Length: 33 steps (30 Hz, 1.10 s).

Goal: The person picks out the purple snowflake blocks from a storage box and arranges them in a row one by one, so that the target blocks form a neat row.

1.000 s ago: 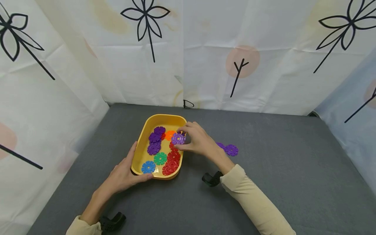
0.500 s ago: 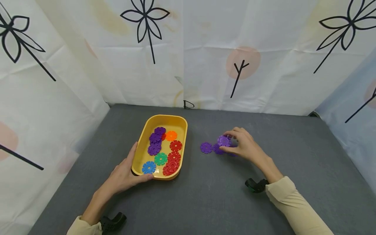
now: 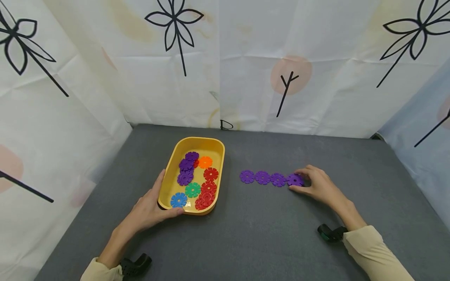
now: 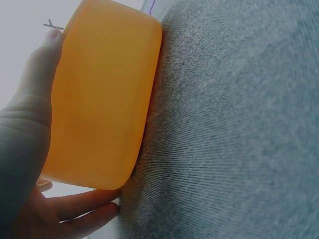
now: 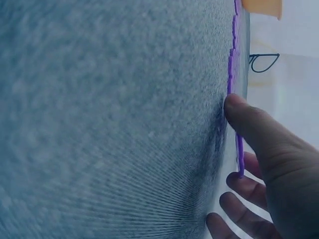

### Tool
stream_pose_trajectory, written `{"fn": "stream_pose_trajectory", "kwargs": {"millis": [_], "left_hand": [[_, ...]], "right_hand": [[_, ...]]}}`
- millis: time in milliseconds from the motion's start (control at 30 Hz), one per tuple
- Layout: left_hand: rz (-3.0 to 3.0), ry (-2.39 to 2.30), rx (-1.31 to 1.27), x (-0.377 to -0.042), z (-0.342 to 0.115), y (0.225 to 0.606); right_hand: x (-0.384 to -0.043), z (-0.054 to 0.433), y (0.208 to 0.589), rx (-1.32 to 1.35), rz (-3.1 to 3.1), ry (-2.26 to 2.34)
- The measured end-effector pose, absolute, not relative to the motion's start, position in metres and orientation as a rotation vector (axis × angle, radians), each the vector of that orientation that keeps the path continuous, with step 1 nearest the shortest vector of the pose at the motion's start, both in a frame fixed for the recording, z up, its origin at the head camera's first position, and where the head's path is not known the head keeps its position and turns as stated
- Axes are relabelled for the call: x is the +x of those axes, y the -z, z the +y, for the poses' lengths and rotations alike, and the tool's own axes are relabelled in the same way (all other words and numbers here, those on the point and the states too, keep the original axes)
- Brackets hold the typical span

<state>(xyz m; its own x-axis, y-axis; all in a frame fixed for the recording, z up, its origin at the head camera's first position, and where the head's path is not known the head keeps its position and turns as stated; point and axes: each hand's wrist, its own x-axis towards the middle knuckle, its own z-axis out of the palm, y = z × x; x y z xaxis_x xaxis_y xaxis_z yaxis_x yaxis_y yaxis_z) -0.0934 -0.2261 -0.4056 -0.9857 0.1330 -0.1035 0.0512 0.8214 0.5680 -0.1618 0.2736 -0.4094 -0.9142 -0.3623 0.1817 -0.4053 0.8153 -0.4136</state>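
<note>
My left hand [image 3: 149,208] grips the near left corner of a yellow plastic tray [image 3: 220,156], thumb along the front rim and fingers along the left side. In the left wrist view, the thumb lies against the tray wall [image 4: 102,99] and fingertips reach under its lower edge. Several purple flower-shaped plastic discs [image 3: 262,177] lie in a row on the grey table, right of the tray. At the row's right end my right hand [image 3: 321,187] pinches a purple flower disc [image 3: 293,180] between thumb and fingers. From the right wrist, this disc [image 5: 240,154] shows edge-on, close over the table.
Inside the tray are purple discs [image 3: 185,166], red discs [image 3: 207,191], an orange disc [image 3: 205,162], a green disc [image 3: 192,190] and a blue disc [image 3: 179,200]. The grey table [image 3: 246,242] ends at a patterned cloth backdrop [image 3: 253,89].
My right hand has carried a purple disc from over the tray rightward and lowered it at the row's right end. The left hand and the tray stay in place.
</note>
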Motion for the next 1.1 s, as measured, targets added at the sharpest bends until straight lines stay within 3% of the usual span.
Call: {"fn": "stream_pose_trajectory", "kwargs": {"millis": [1100], "left_hand": [[2.856,-0.892,0.134,-0.0938,-0.2261,0.4051]], "right_hand": [[-0.1635,0.2713,0.4103,0.572,-2.995,-0.798]]}}
